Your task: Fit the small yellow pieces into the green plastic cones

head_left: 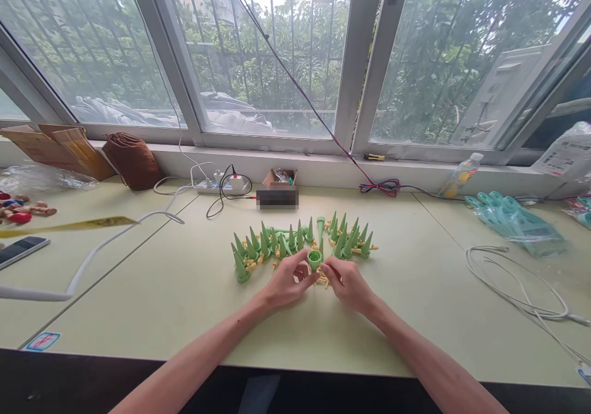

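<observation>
My left hand [287,281] is closed around a small green plastic cone [314,260], whose hollow round end faces up toward me. Close against the cone's right side, my right hand [348,283] is pinched shut; whatever lies between its fingertips is too small and covered to name. Small yellow plastic pieces [322,280] lie on the table just under and between the hands. Beyond the hands, several green cones stand point up in a left group [253,241] and a right group [351,238], many with a yellow piece at the side.
A pale green table [184,303] carries a power strip [221,185], a small open box [281,177] and a dark blurred block [277,198] at the back. Left are a phone [23,251] and brown pouch [132,160]; right, a white cable [517,291], bagged turquoise items [512,220] and bottle [462,175].
</observation>
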Motion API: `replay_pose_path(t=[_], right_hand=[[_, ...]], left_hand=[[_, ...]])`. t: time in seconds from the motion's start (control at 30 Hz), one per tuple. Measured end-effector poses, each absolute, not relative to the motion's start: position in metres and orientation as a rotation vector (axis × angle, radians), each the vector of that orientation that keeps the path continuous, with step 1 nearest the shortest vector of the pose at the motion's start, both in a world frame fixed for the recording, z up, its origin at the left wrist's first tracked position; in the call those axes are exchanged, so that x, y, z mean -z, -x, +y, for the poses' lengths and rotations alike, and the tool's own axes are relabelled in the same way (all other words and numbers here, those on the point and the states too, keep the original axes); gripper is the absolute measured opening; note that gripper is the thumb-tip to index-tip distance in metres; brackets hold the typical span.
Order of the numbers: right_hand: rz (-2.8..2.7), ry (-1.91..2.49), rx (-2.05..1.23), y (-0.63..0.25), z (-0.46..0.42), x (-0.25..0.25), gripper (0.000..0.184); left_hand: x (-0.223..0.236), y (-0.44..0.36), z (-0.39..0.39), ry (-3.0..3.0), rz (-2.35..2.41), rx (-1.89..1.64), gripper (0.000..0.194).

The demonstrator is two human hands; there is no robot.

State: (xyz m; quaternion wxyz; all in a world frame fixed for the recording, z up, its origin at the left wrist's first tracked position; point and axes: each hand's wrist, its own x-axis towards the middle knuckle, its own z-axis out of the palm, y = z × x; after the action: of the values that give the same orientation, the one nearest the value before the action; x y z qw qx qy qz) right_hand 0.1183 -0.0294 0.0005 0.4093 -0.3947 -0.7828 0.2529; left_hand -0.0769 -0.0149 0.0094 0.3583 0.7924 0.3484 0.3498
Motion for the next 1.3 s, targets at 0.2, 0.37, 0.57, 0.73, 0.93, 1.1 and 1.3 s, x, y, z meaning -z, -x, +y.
replay_pose_path(t=[0.2, 0.37, 0.57, 0.73, 0.93, 1.1, 1.3], right_hand=[[-1.973, 0.995, -0.634, -0.1184, -0.0299, -0.0011, 0.033], [-1.975, 0.986, -0.627, -0.1182, -0.0294, -0.0002, 0.032], [-1.975, 0.987, -0.628, -0.1184, -0.0294, 0.0002, 0.032], [-1.986, 0.988, -0.61, -0.1185, -0.0298, -0.0003, 0.033], [-1.984, 0.983, -0.622, -0.1183, -0.0298, -0.0016, 0.034], [-1.981, 0.987, -0.635, -0.1184, -0.0301, -0.002, 0.033], [-1.98, 0.99, -0.654, -0.1185, -0.0306, -0.0018, 0.031]], left_hand=[[-0.0119, 0.0775, -0.0147, -2.025, 0.894, -0.881, 0.026], [-0.0157, 0.0761, -0.0154, -2.019, 0.898, -0.891, 0.026], [-0.0168, 0.0751, -0.0159, -2.012, 0.915, -0.878, 0.024], [-0.0161, 0.0752, -0.0155, -1.994, 0.896, -0.881, 0.023], [-0.0146, 0.0759, -0.0151, -1.999, 0.894, -0.883, 0.023], [-0.0136, 0.0763, -0.0147, -2.015, 0.904, -0.886, 0.022], [-0.0121, 0.0765, -0.0139, -2.011, 0.912, -0.875, 0.021]])
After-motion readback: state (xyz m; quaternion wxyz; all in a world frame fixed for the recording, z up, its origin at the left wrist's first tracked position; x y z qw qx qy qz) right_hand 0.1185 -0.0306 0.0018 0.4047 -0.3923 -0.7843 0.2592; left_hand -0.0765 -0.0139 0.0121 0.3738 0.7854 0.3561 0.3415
